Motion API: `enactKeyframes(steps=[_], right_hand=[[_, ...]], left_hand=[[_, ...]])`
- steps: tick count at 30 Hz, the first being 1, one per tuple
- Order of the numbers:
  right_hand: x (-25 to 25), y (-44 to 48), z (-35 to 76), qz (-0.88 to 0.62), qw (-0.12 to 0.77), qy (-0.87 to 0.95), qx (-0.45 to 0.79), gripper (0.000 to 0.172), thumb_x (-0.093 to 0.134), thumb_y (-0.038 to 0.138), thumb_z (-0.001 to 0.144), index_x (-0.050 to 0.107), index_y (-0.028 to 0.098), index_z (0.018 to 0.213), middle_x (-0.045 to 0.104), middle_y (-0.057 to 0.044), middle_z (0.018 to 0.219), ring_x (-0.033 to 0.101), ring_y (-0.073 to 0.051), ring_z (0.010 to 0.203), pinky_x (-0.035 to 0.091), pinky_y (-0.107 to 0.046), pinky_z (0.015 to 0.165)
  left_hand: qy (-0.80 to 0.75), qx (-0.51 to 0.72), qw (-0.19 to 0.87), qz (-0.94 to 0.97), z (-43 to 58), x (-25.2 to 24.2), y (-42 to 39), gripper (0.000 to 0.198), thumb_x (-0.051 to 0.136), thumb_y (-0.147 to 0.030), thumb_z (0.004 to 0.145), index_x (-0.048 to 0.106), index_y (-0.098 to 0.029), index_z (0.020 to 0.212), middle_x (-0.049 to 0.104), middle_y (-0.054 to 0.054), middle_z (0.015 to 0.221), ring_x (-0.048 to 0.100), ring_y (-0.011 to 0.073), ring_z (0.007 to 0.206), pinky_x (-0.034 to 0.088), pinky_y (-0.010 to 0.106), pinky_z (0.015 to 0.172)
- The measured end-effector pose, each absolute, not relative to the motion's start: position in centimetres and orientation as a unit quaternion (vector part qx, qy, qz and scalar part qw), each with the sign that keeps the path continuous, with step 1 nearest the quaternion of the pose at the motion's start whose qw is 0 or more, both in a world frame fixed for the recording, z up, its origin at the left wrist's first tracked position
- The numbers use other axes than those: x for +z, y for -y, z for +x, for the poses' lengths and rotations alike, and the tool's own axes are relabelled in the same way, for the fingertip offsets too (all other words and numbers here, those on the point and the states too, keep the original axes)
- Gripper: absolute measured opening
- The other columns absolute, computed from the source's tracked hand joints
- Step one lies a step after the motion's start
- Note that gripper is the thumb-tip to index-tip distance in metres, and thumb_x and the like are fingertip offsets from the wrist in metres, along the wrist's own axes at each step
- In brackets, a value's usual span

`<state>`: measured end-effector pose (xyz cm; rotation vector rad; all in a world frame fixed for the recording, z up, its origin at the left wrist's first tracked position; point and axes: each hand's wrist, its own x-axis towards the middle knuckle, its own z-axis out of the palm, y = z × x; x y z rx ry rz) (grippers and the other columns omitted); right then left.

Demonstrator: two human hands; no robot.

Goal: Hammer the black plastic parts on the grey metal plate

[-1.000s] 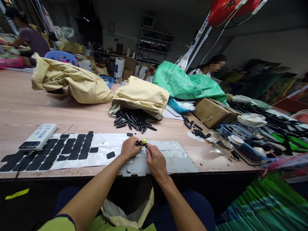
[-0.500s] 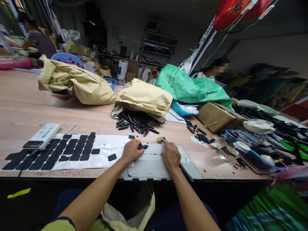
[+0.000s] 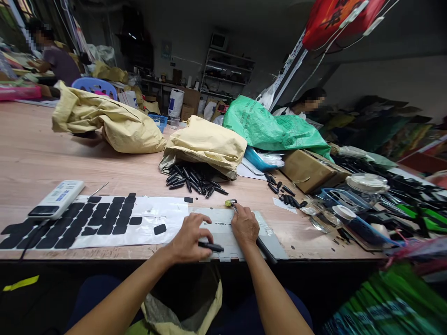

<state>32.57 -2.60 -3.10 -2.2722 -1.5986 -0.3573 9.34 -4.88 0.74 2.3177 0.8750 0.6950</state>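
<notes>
My left hand (image 3: 190, 238) is over the front part of a grey board (image 3: 223, 216), index finger raised away from the thumb. A black pen-like part (image 3: 217, 248) lies loosely between its lower fingers and thumb. My right hand (image 3: 245, 225) is wrapped round a small hammer (image 3: 230, 203), its yellow-tipped head pointing away from me and its black handle running back under my wrist. Beyond the board, several similar black parts (image 3: 195, 179) spill from a cream bag (image 3: 207, 139). An open bag (image 3: 211, 307) sits at my lap, below the table edge.
On the left are a white sheet with black stickers (image 3: 113, 214) and a white device (image 3: 57, 200). Another cream bag (image 3: 115, 121), a green sack (image 3: 272, 123) and a cardboard box (image 3: 310, 170) stand behind. Jars (image 3: 366, 188) crowd the right. Two people work farther back.
My left hand has come back toward the table edge with the black part, and its fingers have spread. The right hand stays on the hammer. The view has shifted slightly.
</notes>
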Motion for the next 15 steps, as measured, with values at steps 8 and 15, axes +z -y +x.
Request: enactKeyframes(steps=[8, 15], right_hand=[[-3.1, 2.8, 32.4, -0.799, 0.165, 0.562, -0.134, 0.033, 0.049, 0.016, 0.092, 0.064, 0.022, 0.120, 0.063, -0.006, 0.097, 0.053, -0.019, 0.087, 0.033, -0.029, 0.069], [-2.9, 2.8, 32.3, -0.801, 0.162, 0.561, -0.131, 0.031, 0.049, 0.018, 0.092, 0.064, 0.023, 0.120, 0.063, -0.006, 0.098, 0.053, -0.019, 0.087, 0.033, -0.029, 0.069]], left_hand=[[-0.328, 0.163, 0.264, 0.892, 6.4, -1.4, 11.1, 0.028, 0.076, -0.017, 0.058, 0.067, -0.021, 0.084, 0.020, 0.004, 0.158, 0.018, 0.0411, 0.141, 0.018, 0.058, 0.112], [-0.444, 0.311, 0.203, 0.815, 12.3, 0.6, 4.1, 0.013, 0.069, -0.027, 0.076, 0.066, -0.020, 0.087, 0.060, 0.007, 0.102, 0.051, 0.0244, 0.101, 0.044, 0.039, 0.089]])
